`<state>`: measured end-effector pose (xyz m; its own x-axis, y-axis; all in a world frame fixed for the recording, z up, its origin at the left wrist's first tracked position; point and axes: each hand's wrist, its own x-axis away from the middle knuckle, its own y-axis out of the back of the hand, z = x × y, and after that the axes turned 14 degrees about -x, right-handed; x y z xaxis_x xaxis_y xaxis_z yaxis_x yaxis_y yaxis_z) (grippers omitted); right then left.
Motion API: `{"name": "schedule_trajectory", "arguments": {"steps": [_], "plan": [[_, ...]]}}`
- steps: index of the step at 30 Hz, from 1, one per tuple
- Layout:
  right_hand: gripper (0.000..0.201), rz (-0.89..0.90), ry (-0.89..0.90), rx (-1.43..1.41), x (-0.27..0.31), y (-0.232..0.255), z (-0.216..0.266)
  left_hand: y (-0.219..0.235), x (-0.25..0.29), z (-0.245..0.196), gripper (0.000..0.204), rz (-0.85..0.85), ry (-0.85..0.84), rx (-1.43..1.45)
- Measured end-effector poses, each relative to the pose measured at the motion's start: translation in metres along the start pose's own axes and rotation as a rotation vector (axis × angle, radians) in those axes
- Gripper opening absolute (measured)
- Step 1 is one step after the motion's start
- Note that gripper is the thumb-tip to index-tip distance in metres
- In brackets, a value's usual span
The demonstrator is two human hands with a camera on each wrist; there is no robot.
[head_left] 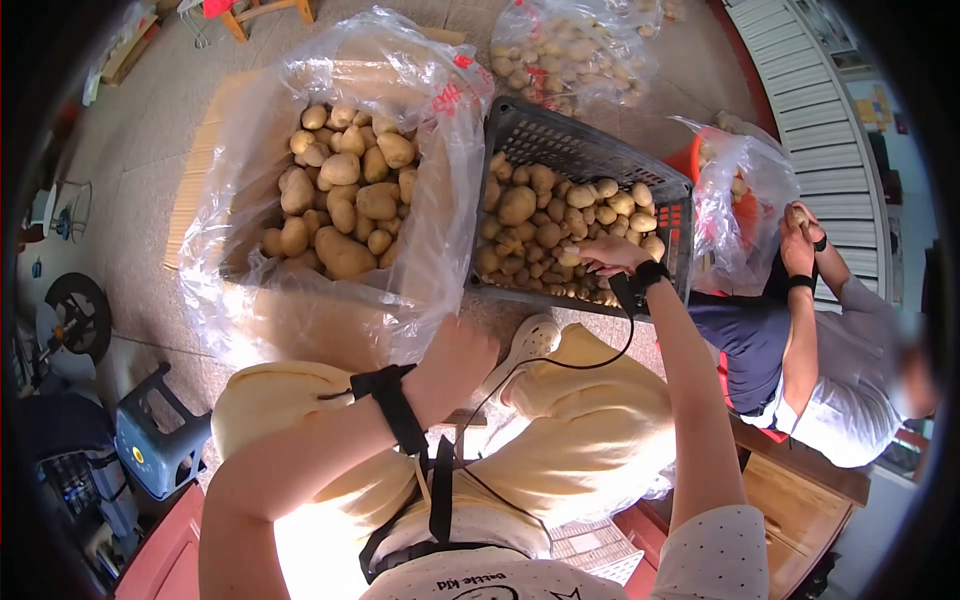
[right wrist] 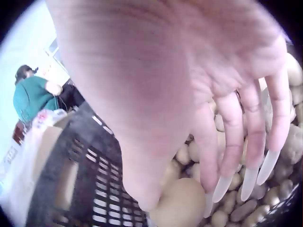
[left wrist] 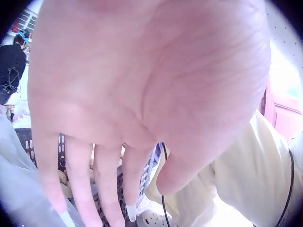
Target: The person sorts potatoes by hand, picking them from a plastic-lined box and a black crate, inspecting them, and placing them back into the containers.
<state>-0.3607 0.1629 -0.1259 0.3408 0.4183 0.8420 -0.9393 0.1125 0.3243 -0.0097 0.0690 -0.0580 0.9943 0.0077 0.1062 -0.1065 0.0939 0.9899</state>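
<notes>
Potatoes (head_left: 547,235) lie in black crate (head_left: 570,130), one pinched between right hand (head_left: 615,257) thumb and fingers; left hand (head_left: 458,370), fingers slightly apart; plastic-lined carton (head_left: 320,322) alongside; cable (head_left: 631,328) crossing near rim.

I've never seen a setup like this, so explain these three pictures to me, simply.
There is no machine: a person works with bare hands and wears cameras. The large picture looks down from the head; the other two come from the left and right wrists, close to each palm.

On the floor stand a plastic-lined cardboard box and a black crate, both holding potatoes, with a clear bag of more behind. The right hand reaches into the crate and seems to pinch a potato between thumb and forefinger. The left hand is open and empty.
</notes>
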Motion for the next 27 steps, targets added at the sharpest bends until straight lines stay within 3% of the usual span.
{"name": "schedule_trajectory", "arguments": {"steps": [3, 6, 8, 9, 11, 15, 17, 18, 20, 27], "plan": [[0.061, 0.016, 0.007, -0.125, 0.040, -0.012, 0.019, 0.028, -0.011, 0.025, 0.013, -0.092, 0.090, 0.043], [0.051, 0.044, 0.099, -0.238, 0.071, -0.027, 0.031, 0.047, -0.017, 0.045, 0.019, 0.001, 0.212, 0.146], [0.047, 0.145, 0.173, -0.429, 0.093, -0.038, 0.045, 0.052, -0.016, 0.055, 0.033, -0.252, 0.357, 0.369], [0.047, 0.141, 0.180, -0.430, 0.102, -0.044, 0.050, 0.055, -0.015, 0.058, 0.033, -0.257, 0.355, 0.363], [0.039, 0.201, 0.276, -0.617, 0.116, -0.057, 0.060, 0.061, -0.014, 0.063, 0.047, -0.424, 0.317, 0.540], [0.030, 0.359, 0.368, -0.817, 0.126, -0.080, 0.068, 0.067, -0.014, 0.066, 0.053, -0.452, 0.342, 0.638], [0.030, 0.421, 0.374, -0.840, 0.130, -0.089, 0.074, 0.071, -0.016, 0.069, 0.050, -0.231, 0.407, 1.126], [0.032, 0.489, 0.385, -0.897, 0.134, -0.094, 0.079, 0.066, -0.018, 0.072, 0.050, -0.226, 0.407, 1.122], [0.035, 0.548, 0.391, -0.963, 0.141, -0.106, 0.089, 0.053, -0.023, 0.077, 0.045, -0.273, 0.288, 1.424], [0.037, 0.658, 0.353, -1.079, 0.131, -0.120, 0.098, 0.055, -0.024, 0.080, 0.039, -0.354, 0.316, 1.541]]}}
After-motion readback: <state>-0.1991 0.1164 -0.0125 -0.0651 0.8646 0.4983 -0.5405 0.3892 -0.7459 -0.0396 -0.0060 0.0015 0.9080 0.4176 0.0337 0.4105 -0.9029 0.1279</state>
